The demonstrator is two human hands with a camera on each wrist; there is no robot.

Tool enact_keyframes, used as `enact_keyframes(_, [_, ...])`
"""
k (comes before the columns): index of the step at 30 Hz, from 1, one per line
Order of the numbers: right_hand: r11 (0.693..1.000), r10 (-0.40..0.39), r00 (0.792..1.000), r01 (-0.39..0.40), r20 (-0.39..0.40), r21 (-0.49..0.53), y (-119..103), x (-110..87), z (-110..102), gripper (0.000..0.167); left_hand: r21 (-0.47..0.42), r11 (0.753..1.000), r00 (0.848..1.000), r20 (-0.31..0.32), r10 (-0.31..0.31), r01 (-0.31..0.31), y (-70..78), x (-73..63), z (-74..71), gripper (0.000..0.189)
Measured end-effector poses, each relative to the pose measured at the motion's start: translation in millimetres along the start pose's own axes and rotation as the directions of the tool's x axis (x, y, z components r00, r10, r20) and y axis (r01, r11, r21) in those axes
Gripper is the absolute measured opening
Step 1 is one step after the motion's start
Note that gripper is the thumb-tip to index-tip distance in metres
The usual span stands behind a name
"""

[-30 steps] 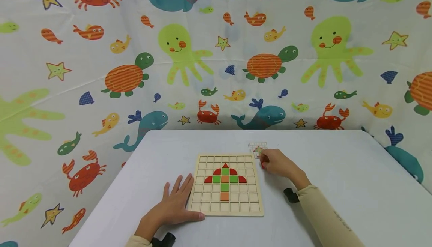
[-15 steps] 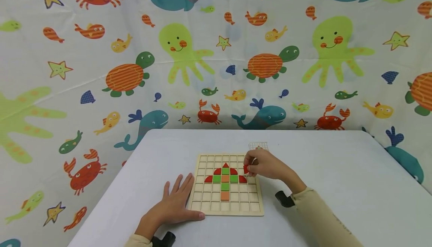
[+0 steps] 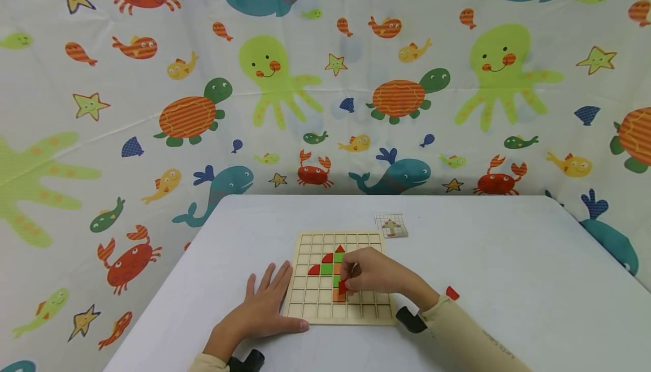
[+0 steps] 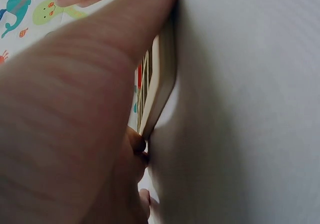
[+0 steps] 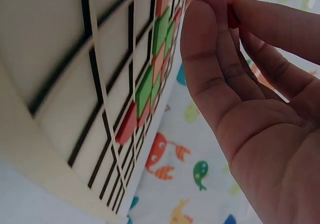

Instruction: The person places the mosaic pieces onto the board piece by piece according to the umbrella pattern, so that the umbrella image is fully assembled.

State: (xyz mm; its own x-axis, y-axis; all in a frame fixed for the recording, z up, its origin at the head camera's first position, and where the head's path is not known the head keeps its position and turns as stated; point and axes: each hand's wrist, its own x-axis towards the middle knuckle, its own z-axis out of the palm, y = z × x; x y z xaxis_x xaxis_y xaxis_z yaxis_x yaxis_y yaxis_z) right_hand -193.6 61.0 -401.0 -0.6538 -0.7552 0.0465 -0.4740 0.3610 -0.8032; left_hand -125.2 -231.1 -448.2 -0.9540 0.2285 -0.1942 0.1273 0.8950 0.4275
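Note:
A wooden grid board (image 3: pixel 305 310) lies on the white table, bearing red, green and orange tiles in a tree-like pattern. Between thumb and fingertips, my right hand (image 3: pixel 375 271) pinches a small red tile (image 3: pixel 343 288), seen over the lower orange square (image 3: pixel 338 297). That hand covers the pattern's right side in the head view. In the right wrist view, a corner of the red tile (image 5: pixel 231 5) shows at the fingertips, apart from the board (image 5: pixel 55 149). My left hand (image 3: pixel 260 311) lies with fingers spread along the board's left edge, its thumb at the near-left corner.
A small pattern card (image 3: pixel 391 226) lies just beyond the board's far right corner. Another red tile (image 3: pixel 452 293) is on the table (image 3: pixel 508 259), beside the right sleeve. Behind the table hangs a cloth (image 3: pixel 305 89) printed with sea animals.
My right hand has carried the red tile from beside the card leftward and nearer, over the board. The card and the loose red tile are now uncovered. The left hand stays put.

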Motion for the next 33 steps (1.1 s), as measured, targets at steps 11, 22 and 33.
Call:
enact_keyframes(11, [0.995, -0.013, 0.996, 0.021, 0.085, -0.096, -4, 3.9, 24, 0.022, 0.002, 1.000, 1.000, 0.000, -0.008, 0.008, -1.0, 0.0, 0.6, 0.135])
enact_keyframes(22, [0.978, -0.015, 0.991, 0.042, 0.132, -0.206, -3, 4.1, 29, 0.018, -0.001, 1.000, 1.000, 0.001, -0.011, 0.011, -0.7, -0.3, 0.5, 0.135])
enact_keyframes(33, [0.972, 0.046, 0.987, -0.008, 0.154, -0.236, -9, 0.7, 32, 0.017, 0.003, 1.000, 1.000, -0.002, 0.001, -0.001, -1.1, -0.3, 0.7, 0.133])
